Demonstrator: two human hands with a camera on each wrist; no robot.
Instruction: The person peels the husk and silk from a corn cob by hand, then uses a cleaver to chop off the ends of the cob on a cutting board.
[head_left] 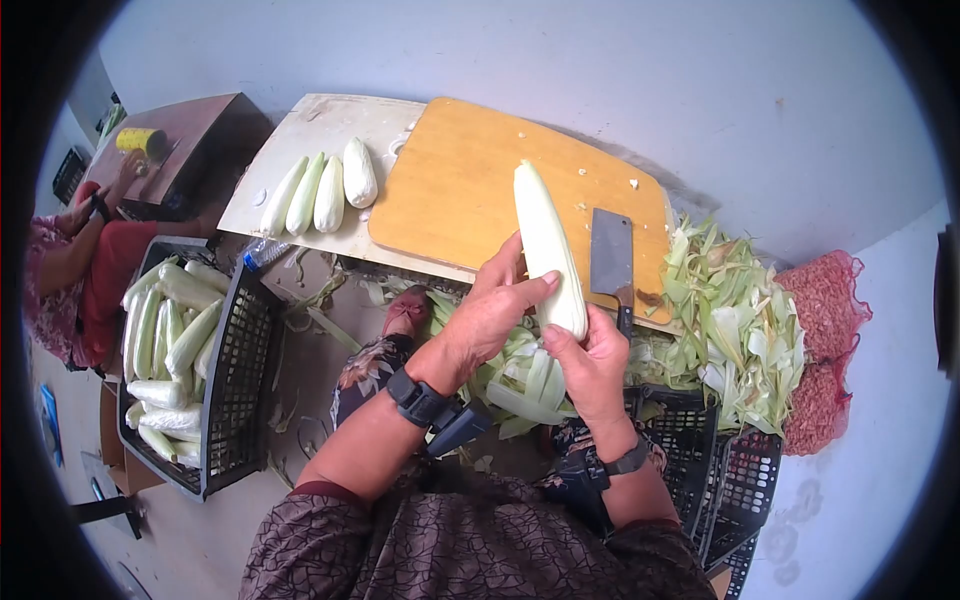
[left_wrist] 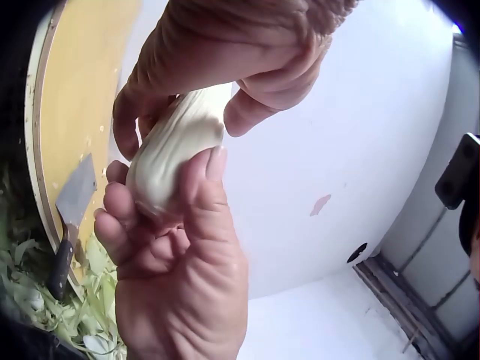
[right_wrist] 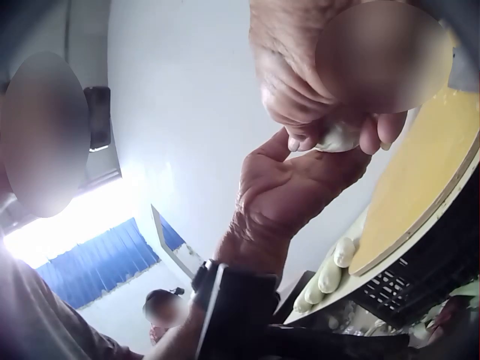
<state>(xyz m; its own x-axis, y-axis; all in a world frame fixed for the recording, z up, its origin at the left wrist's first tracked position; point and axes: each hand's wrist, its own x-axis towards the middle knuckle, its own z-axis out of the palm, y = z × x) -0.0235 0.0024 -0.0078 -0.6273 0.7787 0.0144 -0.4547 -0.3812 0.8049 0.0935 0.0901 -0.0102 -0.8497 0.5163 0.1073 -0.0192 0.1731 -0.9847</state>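
Observation:
An ear of corn (head_left: 545, 235) in its pale inner husk is held up over the front edge of the wooden cutting board (head_left: 455, 185). My left hand (head_left: 490, 308) grips its side, thumb across the husk and fingers behind. Around the thick lower end my right hand (head_left: 598, 368) is curled, its thumb lying along the husk. The left wrist view shows the rounded end of the corn (left_wrist: 169, 161) between both hands. A cleaver (head_left: 611, 255) lies on the board just right of the corn, handle toward me.
Several trimmed corn ears (head_left: 328, 195) lie left of the board. A black crate (head_left: 238, 420) full of corn stands at left, near a seated person (head_left: 75, 270). Stripped husks (head_left: 735, 330) heap at right beside red mesh sacks (head_left: 822, 310). More black crates (head_left: 745, 480) stand at lower right.

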